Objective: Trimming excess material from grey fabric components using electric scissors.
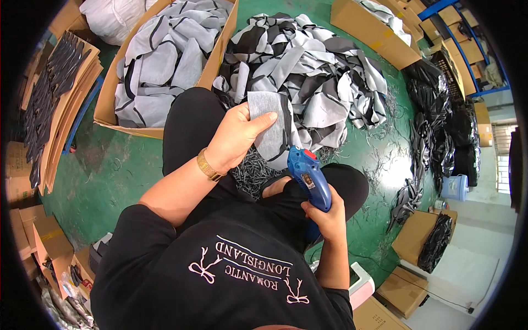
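Note:
My left hand (242,135) is closed on a grey fabric piece (269,110) with a black band along its right side, the thumb lying on top. In my right hand (328,214) is a blue handheld electric cutter (309,179) with a red button. Its head meets the lower right part of the fabric, by the black band; the tip itself is too small to make out. Below the fabric, a heap of thin dark trimmings (250,177) lies on the floor between my legs.
A large pile of grey and black fabric pieces (324,107) lies ahead on the green floor (126,187). To its left stands a cardboard box (228,47) full of similar pieces. Black plastic bags (432,91), cartons (404,289) and a blue bucket (454,187) stand at the right.

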The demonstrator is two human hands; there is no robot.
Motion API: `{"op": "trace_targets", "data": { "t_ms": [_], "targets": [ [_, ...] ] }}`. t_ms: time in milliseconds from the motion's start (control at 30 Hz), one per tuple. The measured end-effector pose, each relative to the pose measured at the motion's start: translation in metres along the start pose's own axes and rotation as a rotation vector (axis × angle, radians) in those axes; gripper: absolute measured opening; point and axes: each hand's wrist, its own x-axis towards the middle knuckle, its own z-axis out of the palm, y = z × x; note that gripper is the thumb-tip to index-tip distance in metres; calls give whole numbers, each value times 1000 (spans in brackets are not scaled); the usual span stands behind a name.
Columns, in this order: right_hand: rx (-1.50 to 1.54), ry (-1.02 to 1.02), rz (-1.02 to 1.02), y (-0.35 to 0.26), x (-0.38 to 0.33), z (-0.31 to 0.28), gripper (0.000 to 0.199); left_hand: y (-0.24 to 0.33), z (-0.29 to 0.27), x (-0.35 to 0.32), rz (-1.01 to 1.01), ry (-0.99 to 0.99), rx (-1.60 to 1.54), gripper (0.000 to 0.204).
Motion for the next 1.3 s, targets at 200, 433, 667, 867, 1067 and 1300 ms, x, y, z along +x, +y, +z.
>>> {"op": "trace_targets", "data": {
  "t_ms": [200,433,667,867,1067,1300],
  "targets": [
    [-61,32,-7,-3,-1,2,39,0,7,-7,-3,-29,35,19],
    [-58,41,-17,-3,1,4,41,-4,5,-9,23,-36,76,19],
    [147,34,72,-26,8,6,33,-6,2,-16,26,-127,327,20],
    [307,142,-67,-49,41,8,39,-17,7,-17,-99,-154,4,18],
    [57,190,-138,-64,69,28,41,-16,7,-23,-337,-245,-222,23],
    [1,115,-115,-58,62,34,40,-27,8,-21,-204,-141,-115,23]
  ]
}}
